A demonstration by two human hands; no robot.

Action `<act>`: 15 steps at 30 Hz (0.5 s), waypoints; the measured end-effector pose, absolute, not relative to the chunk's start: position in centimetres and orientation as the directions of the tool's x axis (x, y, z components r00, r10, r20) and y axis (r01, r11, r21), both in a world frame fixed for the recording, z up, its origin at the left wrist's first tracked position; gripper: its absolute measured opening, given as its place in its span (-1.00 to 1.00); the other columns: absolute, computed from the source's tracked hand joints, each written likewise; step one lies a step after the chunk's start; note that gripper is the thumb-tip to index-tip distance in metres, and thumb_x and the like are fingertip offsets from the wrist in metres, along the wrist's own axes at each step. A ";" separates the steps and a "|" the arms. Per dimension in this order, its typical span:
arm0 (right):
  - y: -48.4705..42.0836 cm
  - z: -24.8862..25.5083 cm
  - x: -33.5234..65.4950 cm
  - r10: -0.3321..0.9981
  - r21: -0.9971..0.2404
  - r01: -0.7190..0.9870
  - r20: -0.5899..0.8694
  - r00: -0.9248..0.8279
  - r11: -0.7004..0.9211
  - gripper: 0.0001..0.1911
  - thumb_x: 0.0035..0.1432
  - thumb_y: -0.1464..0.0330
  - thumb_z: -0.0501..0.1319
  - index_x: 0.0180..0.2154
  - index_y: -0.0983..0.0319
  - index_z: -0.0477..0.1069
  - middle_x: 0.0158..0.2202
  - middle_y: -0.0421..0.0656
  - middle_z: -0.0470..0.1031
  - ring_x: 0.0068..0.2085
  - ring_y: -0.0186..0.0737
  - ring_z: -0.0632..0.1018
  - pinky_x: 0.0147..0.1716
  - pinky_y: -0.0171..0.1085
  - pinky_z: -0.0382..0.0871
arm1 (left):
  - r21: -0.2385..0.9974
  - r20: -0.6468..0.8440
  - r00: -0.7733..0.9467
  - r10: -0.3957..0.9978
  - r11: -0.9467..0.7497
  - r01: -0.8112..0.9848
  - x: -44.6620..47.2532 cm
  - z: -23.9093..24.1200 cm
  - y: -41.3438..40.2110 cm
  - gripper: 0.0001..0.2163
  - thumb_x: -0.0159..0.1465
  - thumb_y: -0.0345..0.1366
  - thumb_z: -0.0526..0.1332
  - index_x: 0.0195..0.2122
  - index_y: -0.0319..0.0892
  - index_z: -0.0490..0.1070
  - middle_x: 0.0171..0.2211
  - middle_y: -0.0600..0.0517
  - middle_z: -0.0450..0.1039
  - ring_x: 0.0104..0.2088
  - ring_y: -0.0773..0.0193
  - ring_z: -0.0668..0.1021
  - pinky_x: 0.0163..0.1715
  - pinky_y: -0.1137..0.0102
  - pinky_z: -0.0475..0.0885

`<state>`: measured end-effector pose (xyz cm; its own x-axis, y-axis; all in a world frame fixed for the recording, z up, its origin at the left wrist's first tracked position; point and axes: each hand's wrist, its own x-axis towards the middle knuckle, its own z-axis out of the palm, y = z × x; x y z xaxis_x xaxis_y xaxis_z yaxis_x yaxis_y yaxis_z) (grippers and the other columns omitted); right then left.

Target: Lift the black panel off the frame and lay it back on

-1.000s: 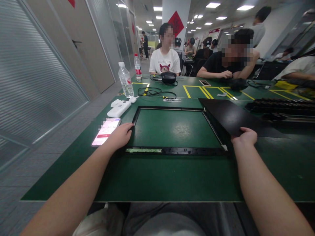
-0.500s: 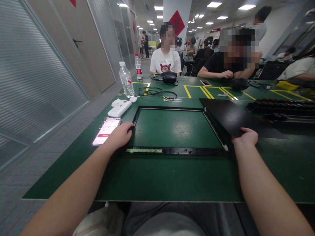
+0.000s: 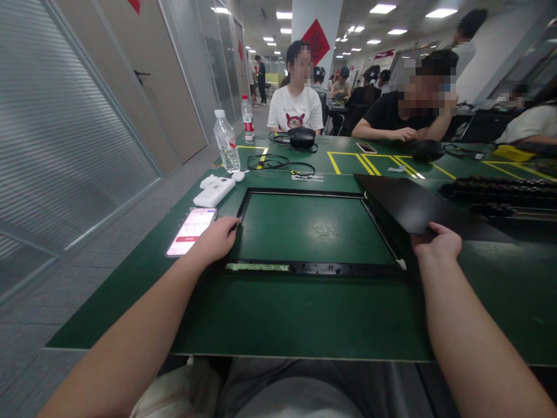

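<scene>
A black rectangular frame lies flat on the green table. My left hand rests closed on the frame's near left corner, fingers curled over its edge. My right hand grips the near corner of a thin black panel, thumb on top, holding it tilted up just right of the frame. A strip of green circuit board shows on the frame's near rail.
A lit phone lies left of my left hand. Beyond it are a white device, a water bottle and black cables. Black parts sit at the right. Other people sit along the far side.
My right hand with the black panel has shifted slightly right and toward me. The view has drifted a little; my left hand stays on the frame's corner.
</scene>
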<state>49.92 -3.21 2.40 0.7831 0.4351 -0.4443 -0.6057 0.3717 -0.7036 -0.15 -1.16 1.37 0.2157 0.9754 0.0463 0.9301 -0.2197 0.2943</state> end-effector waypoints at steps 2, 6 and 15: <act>-3.3 2.9 49.5 0.466 -0.691 -0.601 -0.411 0.784 0.403 -0.80 0.12 0.63 0.09 -0.38 0.23 0.32 -0.30 -0.22 0.49 -0.35 -0.38 0.54 -0.33 -0.37 0.55 | 0.306 0.047 0.211 0.976 -0.215 0.928 -0.2 1.3 -1.2 -0.52 0.40 -0.37 0.08 0.29 -0.36 0.52 0.31 -0.33 0.53 0.34 -0.16 0.54 0.38 0.04 0.38; -3.6 3.7 48.7 0.513 -0.677 -0.569 -0.317 0.798 0.467 -0.83 0.07 0.61 0.11 -0.42 0.24 0.34 -0.34 -0.20 0.50 -0.35 -0.36 0.53 -0.39 -0.39 0.53 | 0.318 0.039 0.208 0.977 -0.210 0.925 -0.3 1.2 -1.1 -0.49 0.40 -0.39 0.07 0.33 -0.38 0.48 0.33 -0.34 0.50 0.36 -0.16 0.51 0.40 0.02 0.35; -4.0 4.9 47.2 0.585 -0.678 -0.581 -0.269 0.766 0.450 -0.83 -0.05 0.58 0.12 -0.39 0.23 0.34 -0.43 -0.23 0.45 -0.44 -0.35 0.50 -0.54 -0.43 0.46 | 0.388 0.110 0.224 0.968 -0.249 0.887 -0.8 0.4 -0.7 -0.39 0.23 -0.46 0.12 0.34 -0.36 0.47 0.38 -0.33 0.42 0.39 -0.16 0.47 0.45 0.00 0.29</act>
